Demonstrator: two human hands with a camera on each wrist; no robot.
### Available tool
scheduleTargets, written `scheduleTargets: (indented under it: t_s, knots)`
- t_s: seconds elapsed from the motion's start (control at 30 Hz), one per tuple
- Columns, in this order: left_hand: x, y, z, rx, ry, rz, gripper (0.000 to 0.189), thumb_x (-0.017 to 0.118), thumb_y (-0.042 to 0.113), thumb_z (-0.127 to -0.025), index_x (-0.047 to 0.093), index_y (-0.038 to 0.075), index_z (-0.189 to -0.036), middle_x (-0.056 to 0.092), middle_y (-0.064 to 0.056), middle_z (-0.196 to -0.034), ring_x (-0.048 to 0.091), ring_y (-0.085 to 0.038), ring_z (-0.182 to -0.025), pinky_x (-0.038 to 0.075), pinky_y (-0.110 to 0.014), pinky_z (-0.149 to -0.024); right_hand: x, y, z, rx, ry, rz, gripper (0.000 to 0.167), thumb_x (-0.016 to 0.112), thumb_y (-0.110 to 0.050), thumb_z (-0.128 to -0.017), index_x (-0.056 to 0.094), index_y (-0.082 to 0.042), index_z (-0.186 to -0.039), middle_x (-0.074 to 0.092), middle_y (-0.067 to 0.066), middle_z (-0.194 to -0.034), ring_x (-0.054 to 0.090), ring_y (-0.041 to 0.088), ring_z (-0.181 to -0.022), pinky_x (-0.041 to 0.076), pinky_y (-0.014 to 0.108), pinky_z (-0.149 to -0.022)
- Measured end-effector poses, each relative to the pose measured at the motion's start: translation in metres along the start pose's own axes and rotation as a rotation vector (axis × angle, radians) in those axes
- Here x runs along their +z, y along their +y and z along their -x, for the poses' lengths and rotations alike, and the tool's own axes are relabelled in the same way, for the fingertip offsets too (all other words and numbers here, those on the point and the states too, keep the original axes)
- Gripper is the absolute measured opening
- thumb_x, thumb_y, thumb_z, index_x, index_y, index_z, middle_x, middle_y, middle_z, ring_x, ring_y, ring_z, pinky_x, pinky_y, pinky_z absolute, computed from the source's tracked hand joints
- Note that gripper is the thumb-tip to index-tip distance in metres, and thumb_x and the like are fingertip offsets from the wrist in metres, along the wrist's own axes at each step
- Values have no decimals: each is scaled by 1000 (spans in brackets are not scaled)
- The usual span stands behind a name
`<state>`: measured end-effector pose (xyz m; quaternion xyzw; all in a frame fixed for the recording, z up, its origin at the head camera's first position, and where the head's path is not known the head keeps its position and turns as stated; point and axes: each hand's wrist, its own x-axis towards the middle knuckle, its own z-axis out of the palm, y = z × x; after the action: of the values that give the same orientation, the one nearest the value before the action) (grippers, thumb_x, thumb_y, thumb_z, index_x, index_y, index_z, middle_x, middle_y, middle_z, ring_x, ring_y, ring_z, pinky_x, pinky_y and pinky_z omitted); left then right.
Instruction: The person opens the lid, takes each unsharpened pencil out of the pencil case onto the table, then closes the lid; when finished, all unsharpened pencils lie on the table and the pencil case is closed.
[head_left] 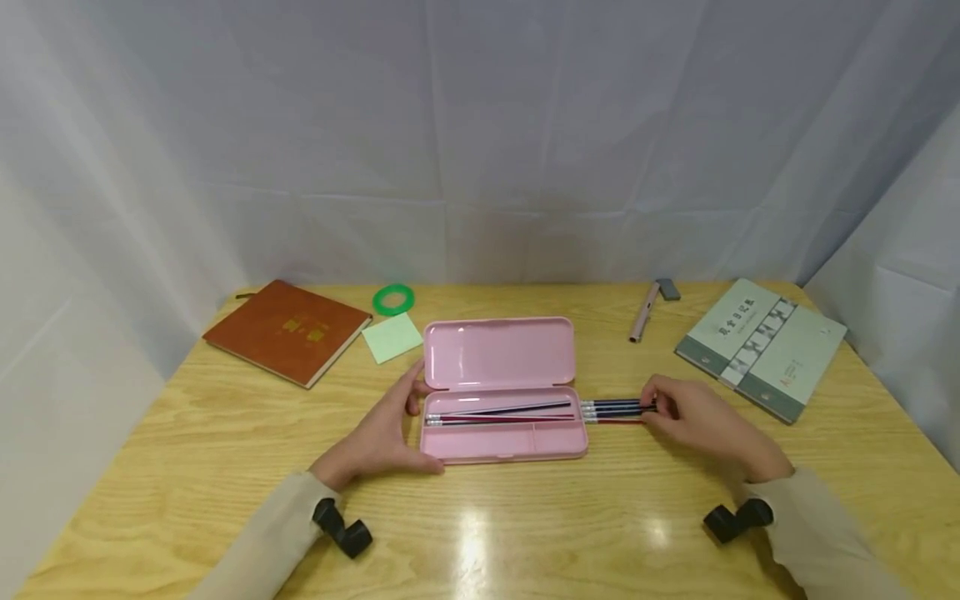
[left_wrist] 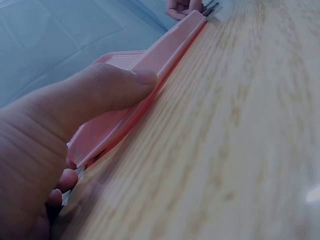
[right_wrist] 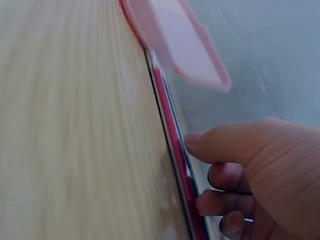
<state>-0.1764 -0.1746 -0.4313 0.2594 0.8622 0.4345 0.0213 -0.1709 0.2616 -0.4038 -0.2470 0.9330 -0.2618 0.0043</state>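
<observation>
An open pink pencil case (head_left: 558,438) lies on the table, its lid (head_left: 498,354) folded back. Several pencils (head_left: 498,414) with silvery ends lie in its long rear compartment. My left hand (head_left: 382,433) holds the case's left end, with the thumb (left_wrist: 122,87) against the front wall and the other fingers round the left side. Just right of the case, several dark pencils and a red one (head_left: 618,421) lie side by side on the table. My right hand (head_left: 697,421) pinches at their far ends with curled fingers; how many it grips is hidden.
A brown notebook (head_left: 288,333), a green tape ring (head_left: 393,300) and pale green sticky notes (head_left: 392,337) lie to the left. At the right are a pinkish pen (head_left: 644,312), a grey eraser (head_left: 667,289) and a grey-green notebook (head_left: 761,346). White cloth hangs behind the table.
</observation>
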Motion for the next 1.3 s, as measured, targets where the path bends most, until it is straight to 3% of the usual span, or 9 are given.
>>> scheduleTargets:
  t_s: [0.13,0.37,0.6,0.77,0.87,1.03,1.3]
  knots:
    - [1,-1,0,12,6,-3,135,95,34,-51,11,9,-155,54,-7,-116,41,-17,-92,36,-26,-84,8,-21,-23,-43,1,17,9,68,-12,-88,60,-16,-91,46,-11,-65,38,0,-54,36,22,-54]
    - [1,-1,0,35,11,-18,134,95,31,-51,12,7,-154,54,-5,-114,41,-15,-91,37,-26,-85,25,-49,-58,-198,-24,21,7,67,-12,-89,68,-13,-96,48,-11,-61,38,-1,-52,37,20,-52]
    - [1,-1,0,23,3,-8,137,95,30,-49,11,10,-155,54,-4,-115,42,-15,-91,37,-26,-84,47,-73,-77,-199,-38,207,10,72,-18,-86,74,-14,-94,71,-5,-84,61,7,-73,51,29,-69]
    - [1,-1,0,14,2,-25,136,95,30,-49,11,10,-155,53,-2,-115,42,-14,-92,37,-26,-85,57,-83,-86,-244,-6,248,9,73,-19,-84,76,-14,-91,73,-3,-84,65,10,-74,51,30,-69]
    - [0,0,1,21,5,-32,136,95,30,-49,11,8,-155,53,-3,-116,42,-14,-92,37,-26,-85,60,-85,-90,-251,-1,238,8,73,-18,-84,75,-13,-89,70,-4,-79,58,6,-67,48,25,-62]
    - [1,-2,0,26,8,-26,136,95,30,-49,11,8,-154,54,-4,-116,42,-14,-92,37,-27,-85,55,-84,-88,-193,-23,186,8,71,-18,-85,73,-11,-90,60,-7,-69,46,4,-60,40,21,-57]
    - [0,-2,0,31,10,-12,137,95,32,-49,11,7,-155,55,-6,-116,42,-16,-91,38,-27,-84,23,-56,-57,-126,-8,75,6,69,-15,-88,71,-13,-92,47,-11,-59,38,1,-51,35,21,-52]
